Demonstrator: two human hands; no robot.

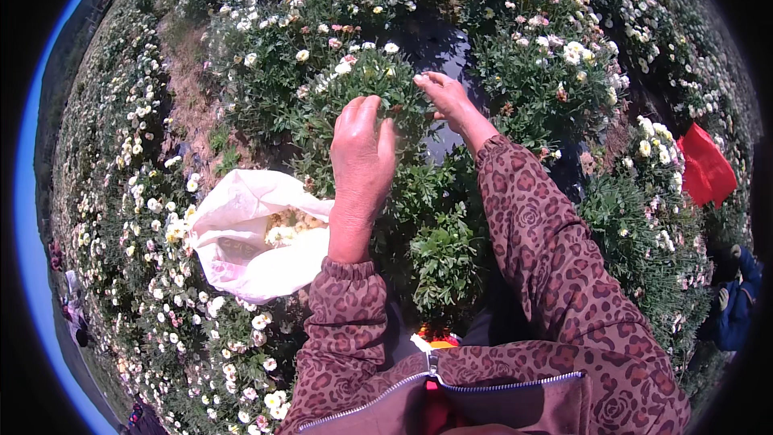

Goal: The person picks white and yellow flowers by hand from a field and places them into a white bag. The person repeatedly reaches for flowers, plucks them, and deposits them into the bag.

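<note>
My left hand (363, 148) is over a leafy chrysanthemum bush (386, 81), back of the hand up and fingers bent forward. Its palm is hidden, so whether it holds a flower head cannot be told. On the other side of the same bush, my right hand (450, 103) has fingers and thumb apart, with nothing visible between them. White blooms (344, 66) stand just beyond the fingers. Beside my left wrist, a white sack (253, 199) gapes, with picked pale flower heads (293, 226) inside.
Dense rows of white and pinkish flowers (574, 51) surround me. Dark sheeting (444, 51) covers ground between plants; bare soil (190, 72) runs at left. A red cloth or bag (706, 163) is at right, near a person in blue (737, 302). More people appear at the left rim.
</note>
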